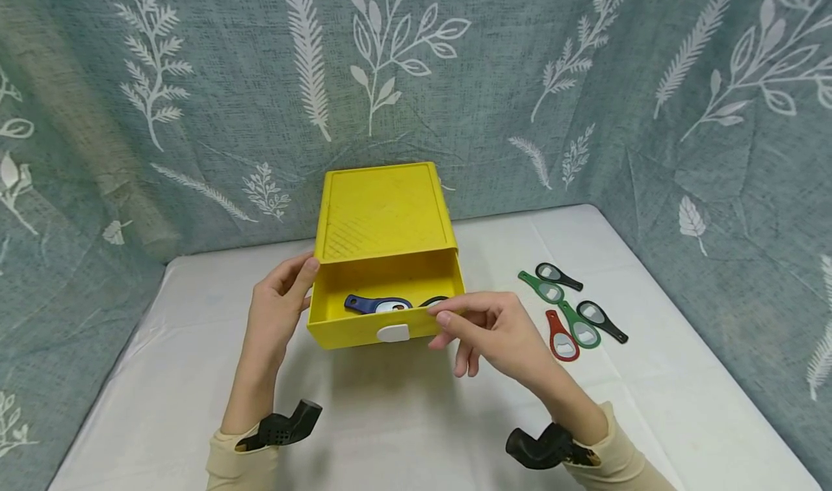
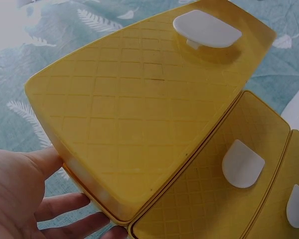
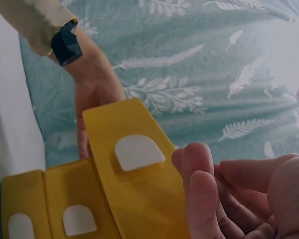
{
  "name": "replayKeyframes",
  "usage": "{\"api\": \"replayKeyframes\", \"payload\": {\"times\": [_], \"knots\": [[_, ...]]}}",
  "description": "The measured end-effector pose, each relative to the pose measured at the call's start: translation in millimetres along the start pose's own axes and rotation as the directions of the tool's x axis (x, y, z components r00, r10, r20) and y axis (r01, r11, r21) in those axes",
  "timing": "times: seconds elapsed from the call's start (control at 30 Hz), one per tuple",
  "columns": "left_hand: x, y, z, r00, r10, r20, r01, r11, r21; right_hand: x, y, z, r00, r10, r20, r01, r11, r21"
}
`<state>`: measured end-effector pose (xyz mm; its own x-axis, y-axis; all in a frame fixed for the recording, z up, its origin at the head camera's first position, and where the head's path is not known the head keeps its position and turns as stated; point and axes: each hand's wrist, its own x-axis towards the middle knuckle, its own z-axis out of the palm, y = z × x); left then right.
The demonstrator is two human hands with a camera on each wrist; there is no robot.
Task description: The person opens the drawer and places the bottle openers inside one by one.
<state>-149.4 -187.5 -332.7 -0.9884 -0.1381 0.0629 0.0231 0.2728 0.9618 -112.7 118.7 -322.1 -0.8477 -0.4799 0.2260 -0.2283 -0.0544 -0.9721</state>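
Yellow plastic three-drawer cabinet point(image 1: 383, 213); outside, two black, two green, one red paddle-shaped openers point(image 1: 564, 345). Left hand point(image 1: 276, 300) spread; right hand point(image 1: 497, 328), pinch unclear.

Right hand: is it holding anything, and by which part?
It cannot be told: the right hand has fingertips at the front rim of the yellow drawer.

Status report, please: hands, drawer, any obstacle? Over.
Left hand touching yellow plastic cabinet. Right hand at front rim of yellow plastic drawer, grip unclear. Drawer open, blue paddle-shaped piece inside; no obstruction seen.
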Motion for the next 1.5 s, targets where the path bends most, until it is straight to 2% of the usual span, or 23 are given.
{"api": "replayKeyframes", "payload": {"times": [0.3, 0.5, 0.77, 1.07, 1.5], "knots": [[-0.9, 1.3, 0.1, 1.0, -0.009, 0.002, 0.009, 1.0, 0.006, 2, 4, 7, 1.0, 0.02, 0.018, -0.019, 0.999, -0.039], [-0.3, 1.9, 1.1, 1.0, -0.004, 0.004, 0.004, 1.0, 0.006, 4, 13, 13, 1.0, -0.009, 0.014, 0.01, 0.998, -0.061], [0.3, 2.8, 2.5, 1.0, 0.002, 0.005, -0.002, 1.0, 0.002, 4, 22, 26, 0.999, -0.002, -0.035, 0.001, 1.0, -0.012], [1.3, 1.0, 5.0, 1.0, -0.009, -0.007, 0.01, 1.0, 0.013, 1, 19, 30, 0.992, 0.099, -0.082, -0.103, 0.993, -0.048], [-1.9, -0.6, 1.4, 1.0, -0.024, -0.015, 0.024, 1.0, -0.002, 8, 31, 38, 0.987, 0.052, -0.153, -0.058, 0.998, -0.033]]}}
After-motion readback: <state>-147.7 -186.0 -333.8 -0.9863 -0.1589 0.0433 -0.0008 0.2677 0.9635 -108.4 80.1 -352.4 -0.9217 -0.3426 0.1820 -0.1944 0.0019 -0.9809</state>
